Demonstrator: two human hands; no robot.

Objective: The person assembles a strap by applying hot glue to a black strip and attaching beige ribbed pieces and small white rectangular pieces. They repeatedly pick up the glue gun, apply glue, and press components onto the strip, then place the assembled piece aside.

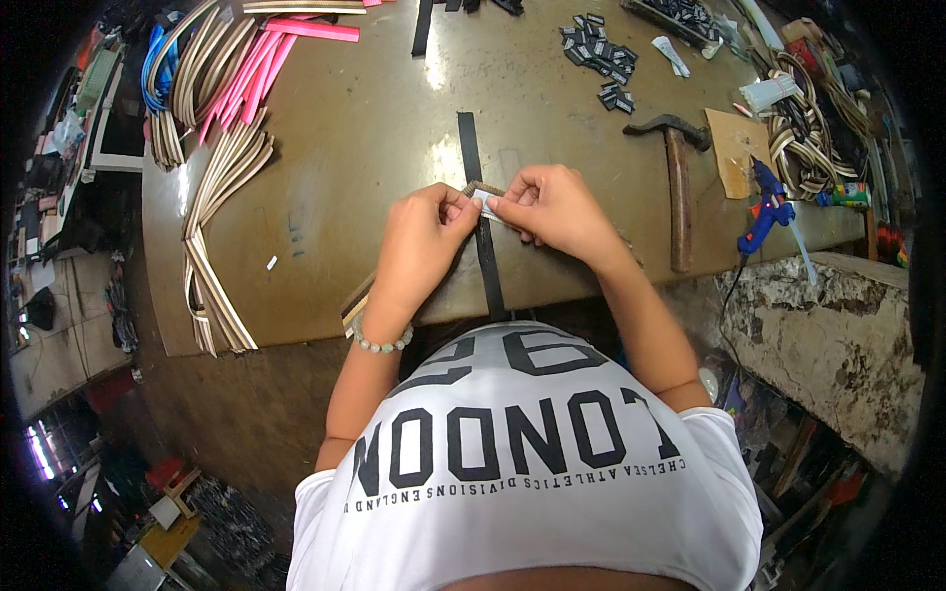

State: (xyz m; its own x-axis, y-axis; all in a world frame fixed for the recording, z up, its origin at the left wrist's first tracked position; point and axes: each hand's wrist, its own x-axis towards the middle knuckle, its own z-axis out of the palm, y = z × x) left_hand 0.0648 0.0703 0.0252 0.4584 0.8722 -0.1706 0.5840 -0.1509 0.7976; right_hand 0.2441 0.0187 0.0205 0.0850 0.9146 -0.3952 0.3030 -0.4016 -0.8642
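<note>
My left hand and my right hand meet over the table, both closed in pinches. Between their fingertips is a bent part of a striped strap, tan, dark and white, with a small white piece on it. One end of the strap shows below my left wrist, by the table's near edge. Most of its length is hidden by the hands. Beneath the fingers a black band runs across the tabletop toward me.
Striped straps and pink strips lie to the left. Small black tags are heaped at the far right. A hammer, brown cardboard and a corded blue glue gun lie right of my hands on the table.
</note>
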